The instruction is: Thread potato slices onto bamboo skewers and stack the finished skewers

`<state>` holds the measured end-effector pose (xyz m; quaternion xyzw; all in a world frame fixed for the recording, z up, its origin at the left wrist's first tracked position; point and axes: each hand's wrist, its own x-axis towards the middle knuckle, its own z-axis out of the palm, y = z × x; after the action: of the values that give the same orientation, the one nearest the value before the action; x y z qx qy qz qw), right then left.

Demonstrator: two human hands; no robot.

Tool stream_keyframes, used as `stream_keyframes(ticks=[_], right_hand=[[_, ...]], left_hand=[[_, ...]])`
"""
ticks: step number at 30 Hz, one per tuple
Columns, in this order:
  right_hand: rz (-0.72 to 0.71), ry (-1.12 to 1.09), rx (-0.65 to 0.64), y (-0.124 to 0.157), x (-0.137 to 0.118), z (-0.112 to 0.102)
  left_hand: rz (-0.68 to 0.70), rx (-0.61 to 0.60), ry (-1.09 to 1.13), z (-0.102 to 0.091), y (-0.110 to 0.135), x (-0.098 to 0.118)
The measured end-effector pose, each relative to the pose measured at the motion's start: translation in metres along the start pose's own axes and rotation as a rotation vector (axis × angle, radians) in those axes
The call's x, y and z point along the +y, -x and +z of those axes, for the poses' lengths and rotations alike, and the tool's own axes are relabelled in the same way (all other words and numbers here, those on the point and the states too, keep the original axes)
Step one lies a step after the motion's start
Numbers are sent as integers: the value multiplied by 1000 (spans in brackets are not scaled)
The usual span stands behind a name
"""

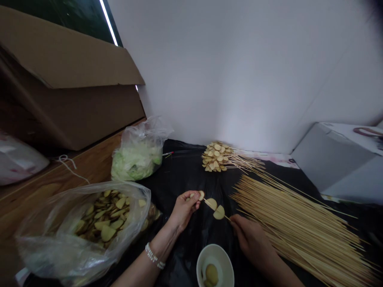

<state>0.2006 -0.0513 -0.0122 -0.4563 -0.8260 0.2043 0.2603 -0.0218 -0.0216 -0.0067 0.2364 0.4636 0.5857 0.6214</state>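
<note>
My right hand [249, 237] is closed round a thin wooden skewer [227, 218] that points up to the left. Two potato slices [219, 212] are threaded on it. At the skewer's tip, my left hand [184, 209] pinches another potato slice [201, 195], with more slices tucked in its fingers. I cannot tell whether the tip has gone through that slice. Below the hands stands a white bowl [230, 265] with a few slices in it. Left of my left arm lies an open clear plastic bag [44, 235] full of potato slices.
Loose skewers [299, 223] lie in a wide bundle at right. Finished potato skewers [217, 157] are piled near the wall. A bag of shredded cabbage [136, 159], a cardboard box [89, 111] and a white box [344, 159] flank the black sheet [176, 171].
</note>
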Motion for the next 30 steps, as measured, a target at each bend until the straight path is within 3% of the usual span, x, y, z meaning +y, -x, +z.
stream_keyframes(ticks=[5,12,19,30], right_hand=[[-3,28,58,0,4,1],[29,0,-25,2,0,1],[5,-4,31,1,0,-1],[37,-60,-47,0,-3,-2]], left_hand=[[-6,-5,-9,2,2,-1],[5,-32,-48,2,2,0],[-4,-35,-60,3,4,-3],[-34,-29,-74,4,5,-2]])
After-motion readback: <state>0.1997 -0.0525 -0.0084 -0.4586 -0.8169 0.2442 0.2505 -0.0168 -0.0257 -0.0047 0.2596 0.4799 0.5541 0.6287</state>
